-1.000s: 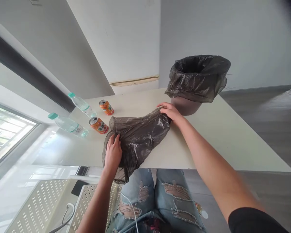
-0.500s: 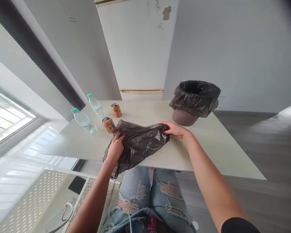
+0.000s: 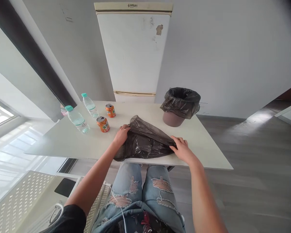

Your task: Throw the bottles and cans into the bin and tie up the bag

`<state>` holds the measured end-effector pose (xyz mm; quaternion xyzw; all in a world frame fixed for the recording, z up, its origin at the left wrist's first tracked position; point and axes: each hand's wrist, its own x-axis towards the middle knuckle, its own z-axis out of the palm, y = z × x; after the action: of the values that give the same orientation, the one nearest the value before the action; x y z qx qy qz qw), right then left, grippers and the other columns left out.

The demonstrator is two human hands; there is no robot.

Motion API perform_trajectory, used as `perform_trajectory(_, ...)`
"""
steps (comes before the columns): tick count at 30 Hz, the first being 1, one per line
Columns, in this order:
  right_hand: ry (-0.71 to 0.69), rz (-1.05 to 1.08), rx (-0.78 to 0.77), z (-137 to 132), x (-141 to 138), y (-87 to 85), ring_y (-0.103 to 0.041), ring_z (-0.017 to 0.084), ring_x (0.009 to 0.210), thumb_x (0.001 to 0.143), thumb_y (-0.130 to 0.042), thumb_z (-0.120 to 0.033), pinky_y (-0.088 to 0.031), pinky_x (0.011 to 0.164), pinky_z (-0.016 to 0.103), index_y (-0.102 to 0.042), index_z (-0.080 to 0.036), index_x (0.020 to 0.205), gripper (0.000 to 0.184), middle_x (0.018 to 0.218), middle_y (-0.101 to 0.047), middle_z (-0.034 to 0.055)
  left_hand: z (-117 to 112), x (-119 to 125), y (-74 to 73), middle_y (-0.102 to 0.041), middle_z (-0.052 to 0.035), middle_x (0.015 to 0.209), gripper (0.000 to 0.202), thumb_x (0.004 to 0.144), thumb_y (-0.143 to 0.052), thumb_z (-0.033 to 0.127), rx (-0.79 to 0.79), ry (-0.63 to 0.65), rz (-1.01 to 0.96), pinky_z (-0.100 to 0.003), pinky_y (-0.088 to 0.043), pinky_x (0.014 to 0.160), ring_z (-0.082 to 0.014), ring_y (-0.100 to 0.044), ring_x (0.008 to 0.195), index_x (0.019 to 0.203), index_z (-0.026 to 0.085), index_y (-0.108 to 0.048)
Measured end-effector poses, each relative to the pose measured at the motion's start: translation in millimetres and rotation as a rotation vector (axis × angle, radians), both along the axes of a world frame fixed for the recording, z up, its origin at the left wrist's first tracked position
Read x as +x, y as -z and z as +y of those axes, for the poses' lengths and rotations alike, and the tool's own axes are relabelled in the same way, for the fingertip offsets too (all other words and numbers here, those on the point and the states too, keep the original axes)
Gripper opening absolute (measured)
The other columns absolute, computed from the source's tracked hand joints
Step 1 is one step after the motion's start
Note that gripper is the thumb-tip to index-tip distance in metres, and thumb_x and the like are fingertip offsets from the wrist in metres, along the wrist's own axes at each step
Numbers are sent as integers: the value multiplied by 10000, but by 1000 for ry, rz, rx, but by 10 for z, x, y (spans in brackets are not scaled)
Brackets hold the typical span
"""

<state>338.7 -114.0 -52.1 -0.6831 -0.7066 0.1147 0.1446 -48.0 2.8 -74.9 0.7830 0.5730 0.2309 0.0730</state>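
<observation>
1 bin [image 3: 172,120] w/ liner [image 3: 181,106], L hand [image 3: 121,135] on blk bag [image 3: 145,140], R hand [image 3: 183,150] too

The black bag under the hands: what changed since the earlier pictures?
The right end of the black bag moved toward the table's near edge, away from the bin; the left overhangs that edge less. Both hands remain on it. Bin, bottles and cans stayed.
</observation>
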Motion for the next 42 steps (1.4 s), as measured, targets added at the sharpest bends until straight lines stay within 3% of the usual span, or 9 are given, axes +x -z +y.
perform_trajectory(6, -65, 9, 525, -283, -417, 59, -366, 329, 1597, 975, -392, -95, -350, 1292, 610, -564, -220, 1532, 596, 1686, -461, 115, 22, -110, -332, -688, -175, 1388, 421, 1040, -466, 186, 128, -153, -131, -498, -523, 1180, -329, -649, 1320, 1385, 145, -703)
perform_trajectory(9, -241, 5, 413, -213, -629, 59, -329, 286, 1643, 1092, -312, -212, -311, 1341, 568, -542, -235, 1582, 542, 1741, -413, 73, -263, -22, -378, -630, -163, 1500, 453, 1123, -379, 320, 208, -180, -167, -507, -457, 1245, -322, -579, 1426, 1451, 166, -652)
perform_trajectory(13, -248, -62, 183, -127, -767, 171, -327, 321, 1650, 1149, -275, -439, -355, 1319, 598, -494, -252, 1647, 575, 1781, -341, 64, -622, 185, -123, -473, -145, 1691, 561, 1139, -394, 447, 67, 109, 54, -571, -350, 1313, -361, -397, 1593, 1619, 179, -506)
perform_trajectory(17, -173, -102, 88, -207, -635, 347, -353, 342, 1638, 1149, -291, -484, -371, 1315, 574, -493, -196, 1652, 614, 1774, -343, 112, -565, 64, 117, -353, -171, 1755, 680, 1126, -421, 509, -100, 170, 225, -701, -271, 1304, -442, -240, 1650, 1700, 147, -371)
perform_trajectory(23, -196, -26, 240, -400, -445, 336, -433, 346, 1584, 1126, -385, -429, -458, 1256, 546, -566, -183, 1587, 553, 1709, -467, 120, -354, -272, -136, -435, -126, 1720, 568, 1114, -482, 480, -43, 207, 192, -644, -271, 1331, -377, -291, 1645, 1613, 210, -516)
perform_trajectory(26, -113, 81, 434, -275, -562, 166, -553, 307, 1462, 1107, -372, -315, -467, 1239, 497, -682, -182, 1425, 464, 1554, -627, 131, -391, 95, -370, -507, -140, 1659, 470, 1132, -392, 341, 178, 139, 45, -539, -315, 1340, -309, -359, 1618, 1520, 176, -601)
perform_trajectory(29, 14, 87, 434, 66, -757, 50, -520, 339, 1492, 1096, -297, -256, -416, 1254, 560, -644, -133, 1454, 514, 1571, -600, 179, -310, 836, -508, -510, -139, 1662, 503, 1096, -389, 224, 191, 244, 27, -528, -285, 1355, -301, -351, 1623, 1564, 145, -555)
perform_trajectory(34, 113, -89, 91, 602, -916, 178, -276, 413, 1652, 1068, -328, -238, -251, 1294, 696, -391, -68, 1675, 633, 1757, -331, 231, 42, 1856, -291, -489, -179, 1675, 531, 1101, -381, 253, 24, 354, 118, -584, -277, 1342, -359, -331, 1631, 1587, 115, -544)
perform_trajectory(42, 92, -103, 80, 648, -860, 364, -253, 356, 1673, 1111, -238, -328, -195, 1349, 613, -369, -60, 1695, 656, 1781, -289, 172, 245, 1652, 141, -368, -52, 1763, 557, 1142, -336, 381, -100, 324, 176, -663, -158, 1354, -366, -212, 1672, 1675, 268, -448)
